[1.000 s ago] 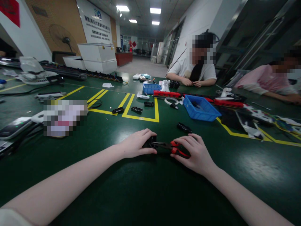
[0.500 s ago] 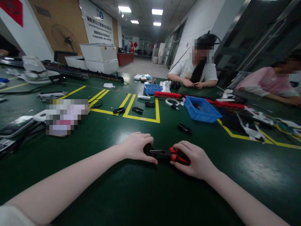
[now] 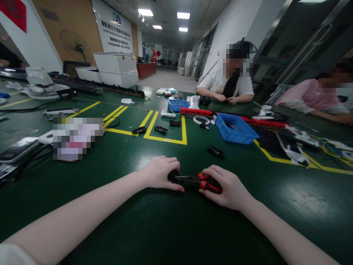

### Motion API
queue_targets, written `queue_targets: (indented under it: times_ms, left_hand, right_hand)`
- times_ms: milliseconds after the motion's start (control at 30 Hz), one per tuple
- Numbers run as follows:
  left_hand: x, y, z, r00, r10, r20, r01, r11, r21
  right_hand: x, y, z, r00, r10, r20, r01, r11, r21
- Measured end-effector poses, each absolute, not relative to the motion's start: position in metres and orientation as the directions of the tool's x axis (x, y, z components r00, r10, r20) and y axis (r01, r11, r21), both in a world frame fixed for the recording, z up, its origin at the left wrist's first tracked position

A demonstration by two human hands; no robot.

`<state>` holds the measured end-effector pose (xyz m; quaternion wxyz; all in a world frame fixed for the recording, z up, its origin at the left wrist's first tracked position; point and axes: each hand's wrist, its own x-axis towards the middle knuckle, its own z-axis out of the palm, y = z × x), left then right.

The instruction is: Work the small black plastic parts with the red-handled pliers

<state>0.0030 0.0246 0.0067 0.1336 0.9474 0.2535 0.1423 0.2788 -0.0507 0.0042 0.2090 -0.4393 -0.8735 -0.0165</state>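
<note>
My left hand point(image 3: 161, 173) is closed around a small black part point(image 3: 173, 176), much of which its fingers hide. In my right hand point(image 3: 227, 186) are red-and-black needle-nose pliers point(image 3: 204, 182), gripped by the handles. The pliers' long jaws point left and meet the black part; whether they pinch it or only touch it I cannot tell. Beyond my right hand a black elongated piece point(image 3: 216, 151) lies on the green table point(image 3: 176, 228). Farther off, several similar black pieces point(image 3: 160, 129) lie in and beside a yellow-taped rectangle.
A blue bin point(image 3: 235, 129) with something dark inside stands to the right, a smaller blue bin point(image 3: 178, 105) behind. A blurred-out phone-like slab point(image 3: 78, 139) and cables lie left. Across the table sits a co-worker point(image 3: 227, 86); another person point(image 3: 311, 95) leans in at far right.
Hardly anything differs: both hands keep their hold on the black part and the pliers, with the jaws still at the part. The whole view has shifted very slightly.
</note>
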Motion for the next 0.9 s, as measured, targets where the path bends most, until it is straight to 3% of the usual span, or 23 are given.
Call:
queue_targets:
  times_ms: [367, 667, 900]
  left_hand:
    - [0.0046, 0.0241, 0.0079, 0.878, 0.439, 0.19, 0.383, -0.883, 0.27]
    - [0.0055, 0.0242, 0.0117, 0.869, 0.469, 0.159, 0.411, -0.863, 0.295]
    - [0.0059, 0.0237, 0.0094, 0.871, 0.47, 0.145, 0.413, -0.859, 0.304]
  right_hand:
    - [0.2755, -0.0513, 0.0109, -0.547, 0.726, 0.416, 0.758, 0.641, -0.121]
    - [0.2759, -0.0525, 0.013, -0.553, 0.648, 0.523, 0.788, 0.611, 0.076]
    - [0.2769, -0.0526, 0.0104, -0.568, 0.624, 0.537, 0.784, 0.608, 0.123]
